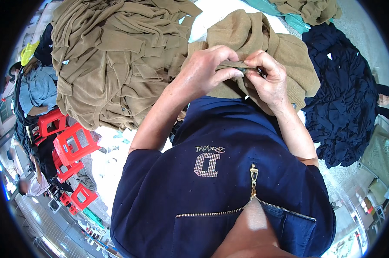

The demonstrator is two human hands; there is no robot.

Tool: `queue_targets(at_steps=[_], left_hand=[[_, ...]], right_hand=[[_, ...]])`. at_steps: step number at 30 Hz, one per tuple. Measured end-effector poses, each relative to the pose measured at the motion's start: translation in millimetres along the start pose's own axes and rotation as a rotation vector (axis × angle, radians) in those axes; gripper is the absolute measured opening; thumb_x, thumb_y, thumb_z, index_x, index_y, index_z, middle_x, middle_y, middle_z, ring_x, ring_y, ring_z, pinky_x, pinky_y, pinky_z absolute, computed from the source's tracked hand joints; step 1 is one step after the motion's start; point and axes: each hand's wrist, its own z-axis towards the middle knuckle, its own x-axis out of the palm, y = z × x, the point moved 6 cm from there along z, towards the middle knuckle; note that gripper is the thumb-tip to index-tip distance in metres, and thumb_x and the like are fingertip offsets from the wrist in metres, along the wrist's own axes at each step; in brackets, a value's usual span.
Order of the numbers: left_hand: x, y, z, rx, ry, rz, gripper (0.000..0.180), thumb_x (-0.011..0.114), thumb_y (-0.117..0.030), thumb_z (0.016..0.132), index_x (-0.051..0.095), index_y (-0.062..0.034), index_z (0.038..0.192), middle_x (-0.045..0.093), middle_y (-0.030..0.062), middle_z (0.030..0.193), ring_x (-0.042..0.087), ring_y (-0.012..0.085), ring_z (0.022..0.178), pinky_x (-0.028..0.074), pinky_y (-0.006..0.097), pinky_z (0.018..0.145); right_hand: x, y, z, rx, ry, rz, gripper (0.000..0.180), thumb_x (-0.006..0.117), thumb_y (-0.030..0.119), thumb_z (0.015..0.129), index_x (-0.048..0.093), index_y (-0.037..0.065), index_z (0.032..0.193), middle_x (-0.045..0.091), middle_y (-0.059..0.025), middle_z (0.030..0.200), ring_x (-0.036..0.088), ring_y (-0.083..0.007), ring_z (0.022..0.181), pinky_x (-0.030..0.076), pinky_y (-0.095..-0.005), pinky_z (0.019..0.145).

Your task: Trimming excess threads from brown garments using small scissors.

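Observation:
A tan knit garment (233, 32) lies bunched over my lap and the white surface in front of me. My left hand (209, 69) pinches a folded edge of it between thumb and forefinger. Close beside, my right hand (267, 81) grips the same edge, fingertips almost meeting the left ones. Something small and dark greenish shows between the fingertips, too small to name. Ribbed knit hangs below my right hand, where a dark button (294, 105) shows near the wrist.
A big heap of tan knitwear (112, 56) rises at the left. Dark navy garments (341, 94) are piled at the right, near another person's hand (388, 99). Red plastic stools (76, 143) stand lower left, with a person (37, 182) beyond. Green plastic sheeting (295, 22) lies at the back.

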Motion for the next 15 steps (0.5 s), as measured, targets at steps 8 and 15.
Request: queue_targets(at_steps=[8, 15], left_hand=[[18.1, 1.1, 0.1, 0.256, -0.015, 0.212, 0.025, 0.076, -0.019, 0.079, 0.060, 0.0001, 0.082, 0.057, 0.0126, 0.071, 0.058, 0.0293, 0.064, 0.045, 0.038, 0.057], [21.7, -4.4, 0.7, 0.307, -0.106, 0.227, 0.020, 0.074, -0.014, 0.079, 0.058, -0.0016, 0.076, 0.053, 0.0128, 0.069, 0.056, 0.0299, 0.063, 0.044, 0.038, 0.055]], right_hand=[[-5.6, -8.0, 1.6, 0.036, -0.062, 0.113, 0.014, 0.058, -0.013, 0.074, 0.057, -0.001, 0.081, 0.058, -0.0019, 0.079, 0.052, -0.0048, 0.065, 0.042, -0.0218, 0.054], [-8.0, 0.5, -0.2, -0.077, -0.120, 0.015, 0.016, 0.061, -0.012, 0.070, 0.054, 0.000, 0.078, 0.060, -0.0054, 0.079, 0.060, -0.0114, 0.062, 0.046, -0.0268, 0.052]])
